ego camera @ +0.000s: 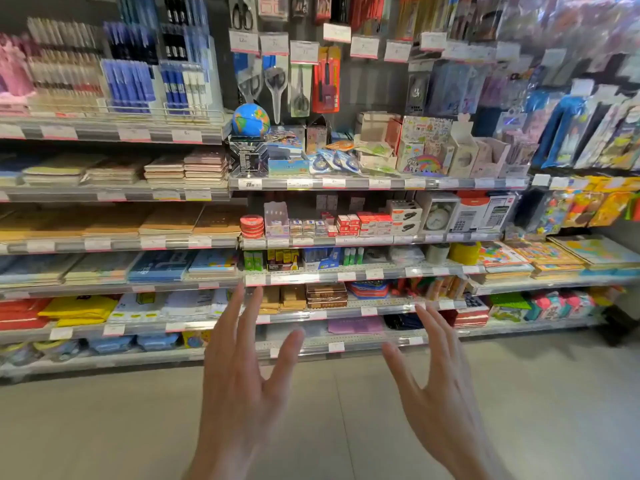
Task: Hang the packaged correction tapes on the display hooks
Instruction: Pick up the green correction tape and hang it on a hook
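Several packaged correction tapes [334, 160], clear packs with blue and white dispensers, lie loose on the upper middle shelf [381, 183], beside green packs. Above them, display hooks [304, 51] with white price tags carry scissors and cutters on the dark back panel. My left hand [242, 382] and my right hand [436, 386] are raised in front of me, well below that shelf, palms facing each other, fingers spread. Neither hand holds anything.
A blue globe [250, 120] stands on a box left of the tapes. Notebooks fill the left shelves, staples, calculators and a clock the shelf below. Hanging plastic-wrapped goods [571, 133] crowd the right. Grey tiled floor [104, 427] lies beneath.
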Available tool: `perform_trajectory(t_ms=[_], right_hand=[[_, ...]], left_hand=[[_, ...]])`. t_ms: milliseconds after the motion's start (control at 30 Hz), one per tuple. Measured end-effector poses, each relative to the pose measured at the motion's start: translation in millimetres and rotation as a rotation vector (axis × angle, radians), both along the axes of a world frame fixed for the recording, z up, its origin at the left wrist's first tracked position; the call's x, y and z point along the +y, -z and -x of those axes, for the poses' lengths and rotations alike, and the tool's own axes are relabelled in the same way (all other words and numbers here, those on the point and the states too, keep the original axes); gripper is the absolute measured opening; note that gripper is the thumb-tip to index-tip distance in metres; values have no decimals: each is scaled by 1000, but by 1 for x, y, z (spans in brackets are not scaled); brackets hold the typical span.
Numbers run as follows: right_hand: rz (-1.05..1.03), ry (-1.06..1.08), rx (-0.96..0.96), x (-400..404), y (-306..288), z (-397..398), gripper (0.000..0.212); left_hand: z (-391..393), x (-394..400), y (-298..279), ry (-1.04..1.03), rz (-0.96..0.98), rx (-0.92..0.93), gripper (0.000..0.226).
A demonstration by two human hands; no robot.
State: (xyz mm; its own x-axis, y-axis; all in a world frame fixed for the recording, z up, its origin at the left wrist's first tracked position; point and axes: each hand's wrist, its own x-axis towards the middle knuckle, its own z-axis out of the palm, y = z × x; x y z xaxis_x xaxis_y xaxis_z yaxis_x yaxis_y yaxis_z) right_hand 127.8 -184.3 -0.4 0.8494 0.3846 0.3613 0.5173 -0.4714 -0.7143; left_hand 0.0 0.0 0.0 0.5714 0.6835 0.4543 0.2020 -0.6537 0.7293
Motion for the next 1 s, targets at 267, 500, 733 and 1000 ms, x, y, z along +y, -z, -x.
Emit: perform_trajectory(t_ms=[267,500,733,1000], right_hand=[[85,-3,50,10,30,-44,74],[73,-15,161,26,53,-133,78],[-13,-52,167,47,49,-276,82],[-65,-44,172,90,31,-413,78]], left_hand=[[-45,14,32,75,74,103,74],[-138,30,39,93,93,190,77],[-278,50,11,48,67,213,81],[-400,89,-10,3,20,155,75]])
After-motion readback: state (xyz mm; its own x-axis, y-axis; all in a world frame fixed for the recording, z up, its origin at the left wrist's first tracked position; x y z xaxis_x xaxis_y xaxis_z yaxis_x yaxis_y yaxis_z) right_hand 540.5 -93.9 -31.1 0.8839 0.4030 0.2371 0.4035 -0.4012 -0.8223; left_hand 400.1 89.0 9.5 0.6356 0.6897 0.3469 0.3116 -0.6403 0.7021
